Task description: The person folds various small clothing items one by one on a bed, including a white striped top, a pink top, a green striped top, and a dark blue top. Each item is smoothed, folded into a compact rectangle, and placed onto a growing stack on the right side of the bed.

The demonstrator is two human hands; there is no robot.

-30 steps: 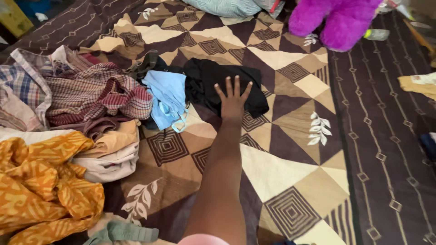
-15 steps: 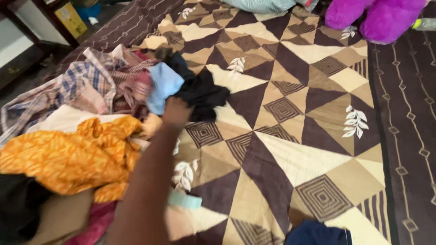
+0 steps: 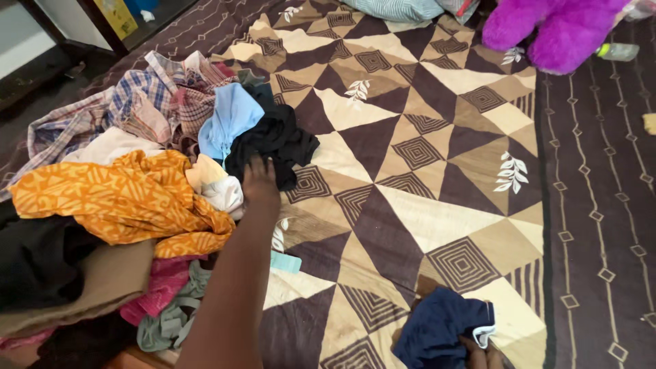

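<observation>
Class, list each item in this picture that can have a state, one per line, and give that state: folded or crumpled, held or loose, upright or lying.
Left hand: on the black garment, grip unclear.
Right hand: holds the navy garment.
Black garment: crumpled, unfolded.
Navy garment: bunched.
Light blue garment: crumpled on the heap.
Orange patterned cloth: rumpled.
Checked shirts: unfolded, heaped.
Purple plush toy: lying on the bedspread.
Bottle: lying on its side.

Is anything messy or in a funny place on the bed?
Yes. Clothes lie in a jumbled heap along the bedspread's left side, unfolded. The left hand rests on a black garment there. A purple plush toy sits upside-looking at the top.
</observation>
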